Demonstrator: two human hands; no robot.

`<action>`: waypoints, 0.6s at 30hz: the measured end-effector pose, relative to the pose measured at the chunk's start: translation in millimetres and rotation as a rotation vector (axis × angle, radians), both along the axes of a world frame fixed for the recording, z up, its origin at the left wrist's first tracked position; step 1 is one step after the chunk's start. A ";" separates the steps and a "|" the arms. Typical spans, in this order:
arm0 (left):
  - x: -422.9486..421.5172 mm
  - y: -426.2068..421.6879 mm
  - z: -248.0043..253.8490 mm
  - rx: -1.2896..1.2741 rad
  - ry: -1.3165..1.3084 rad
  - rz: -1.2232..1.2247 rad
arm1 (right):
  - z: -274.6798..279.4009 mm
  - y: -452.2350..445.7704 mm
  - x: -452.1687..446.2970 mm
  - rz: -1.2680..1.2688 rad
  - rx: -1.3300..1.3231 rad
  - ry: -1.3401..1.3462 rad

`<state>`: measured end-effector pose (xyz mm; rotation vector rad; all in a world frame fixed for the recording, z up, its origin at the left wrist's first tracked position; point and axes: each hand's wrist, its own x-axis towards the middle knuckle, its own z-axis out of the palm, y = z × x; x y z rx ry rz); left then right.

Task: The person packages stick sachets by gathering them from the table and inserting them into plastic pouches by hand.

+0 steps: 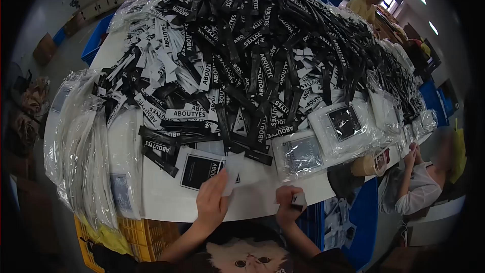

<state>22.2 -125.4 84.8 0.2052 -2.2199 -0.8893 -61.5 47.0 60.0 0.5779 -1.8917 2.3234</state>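
Note:
My left hand (212, 199) is at the table's front edge, its straight fingers against a white translucent sheet (234, 169). The sheet appears gripped by it, tilted over a flat bag with a black printed square (196, 171). Closer to my body on the right, my right hand (287, 207) is closed around a small black-and-white printed strip (298, 201); part of it is hidden in the fist. Beyond both hands rises a large heap of black and white strips (257, 65) lettered ABOUTYES. A few black strips (161, 146) lie just left of the flat bag.
Stacks of clear bags (96, 156) stand at the left; more bagged packs (338, 126) lie at the right, near a cup (365, 164). A yellow crate (146, 235) and a blue bin (361, 222) sit below the table edge. Two people (424, 182) are at the right and back right.

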 end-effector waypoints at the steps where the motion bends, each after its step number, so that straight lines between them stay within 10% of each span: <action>1: 2.1 5.1 -1.0 -0.007 -0.012 -0.036 | 2.9 -1.5 -2.8 0.005 0.134 0.224; 12: 10.3 35.2 9.0 -0.024 -0.327 -0.386 | -2.9 13.5 12.5 0.128 0.081 -0.441; 18: 12.3 28.1 24.6 0.332 -0.342 -0.412 | 29.9 11.0 -17.8 0.458 0.531 -0.470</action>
